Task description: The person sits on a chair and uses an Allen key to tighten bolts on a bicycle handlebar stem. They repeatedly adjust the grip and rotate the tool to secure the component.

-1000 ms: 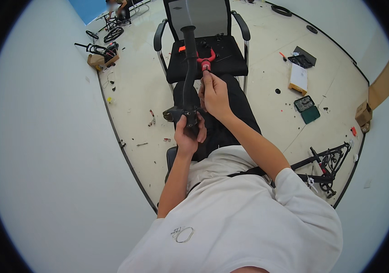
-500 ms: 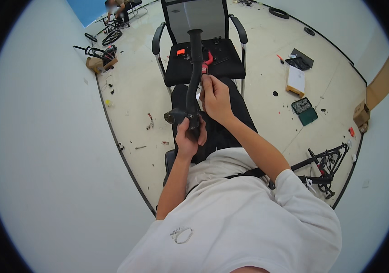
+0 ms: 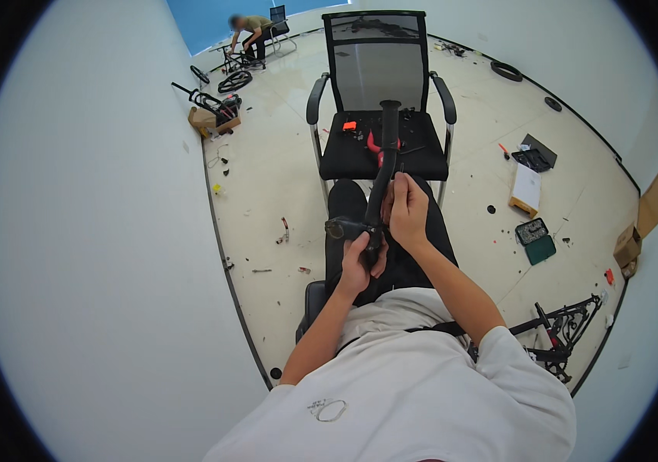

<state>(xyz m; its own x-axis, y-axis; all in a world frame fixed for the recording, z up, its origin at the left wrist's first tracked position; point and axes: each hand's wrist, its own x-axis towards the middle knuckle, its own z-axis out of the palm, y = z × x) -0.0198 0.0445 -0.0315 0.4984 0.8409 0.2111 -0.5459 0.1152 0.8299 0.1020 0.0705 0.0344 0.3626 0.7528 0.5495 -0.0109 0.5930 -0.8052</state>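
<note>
Grips handlebar [image 3: 383,171] low with left hand [image 3: 357,264]; likely stiff, steadiest held there; pinches right hand [image 3: 408,206] closed, cannot tell on what.

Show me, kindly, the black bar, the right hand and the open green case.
Black bar [image 3: 383,173]: head view, middle of its shaft.
Right hand [image 3: 409,209]: head view, back of the hand.
Open green case [image 3: 540,250]: head view, its green half.

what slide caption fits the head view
Left hand grips a black bicycle handlebar near its stem, right hand beside it, before a mesh-backed armchair.
</note>
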